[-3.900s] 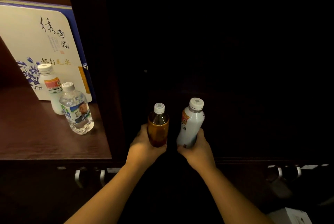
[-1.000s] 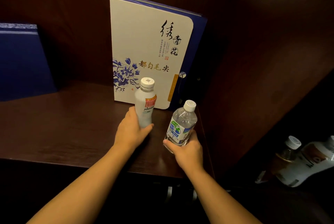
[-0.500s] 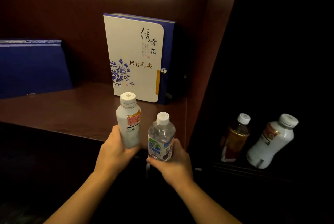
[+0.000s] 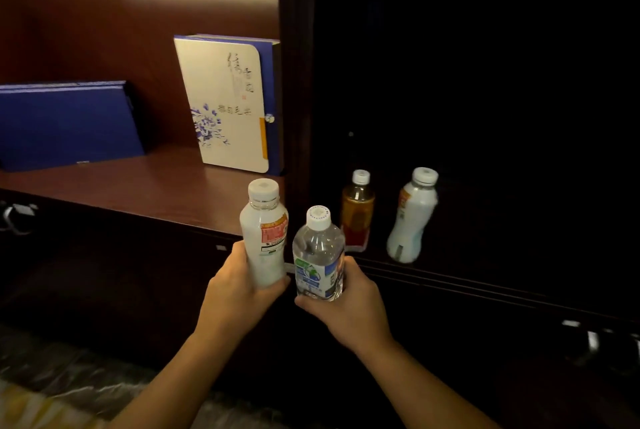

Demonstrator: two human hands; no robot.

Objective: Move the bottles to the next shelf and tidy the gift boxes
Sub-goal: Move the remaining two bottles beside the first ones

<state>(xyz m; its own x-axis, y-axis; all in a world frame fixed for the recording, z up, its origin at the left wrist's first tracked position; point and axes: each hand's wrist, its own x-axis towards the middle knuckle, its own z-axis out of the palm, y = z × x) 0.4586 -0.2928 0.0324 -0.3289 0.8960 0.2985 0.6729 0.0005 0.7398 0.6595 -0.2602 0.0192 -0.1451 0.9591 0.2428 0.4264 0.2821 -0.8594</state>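
My left hand [image 4: 235,293] grips a white milky bottle [image 4: 265,231] with a red label, held upright in front of the shelf edge. My right hand [image 4: 349,307] grips a clear water bottle [image 4: 318,252] just right of it. Both bottles are in the air before the divider [image 4: 296,82]. In the dark right shelf stand an amber tea bottle [image 4: 357,210] and a white bottle [image 4: 412,217]. On the left shelf [image 4: 138,186] a white gift box [image 4: 228,102] with blue flowers leans upright, and a blue gift box [image 4: 65,123] leans at the far left.
The right compartment is very dark; its front ledge [image 4: 450,279] runs below the two standing bottles. Metal drawer handles [image 4: 17,217] show at the far left and at the lower right [image 4: 592,338]. A pale patterned surface [image 4: 52,401] lies at bottom left.
Both hands have lifted the white bottle and the water bottle off the left shelf and carried them rightward toward the divider. The view has swung right, showing more of the dark compartment.
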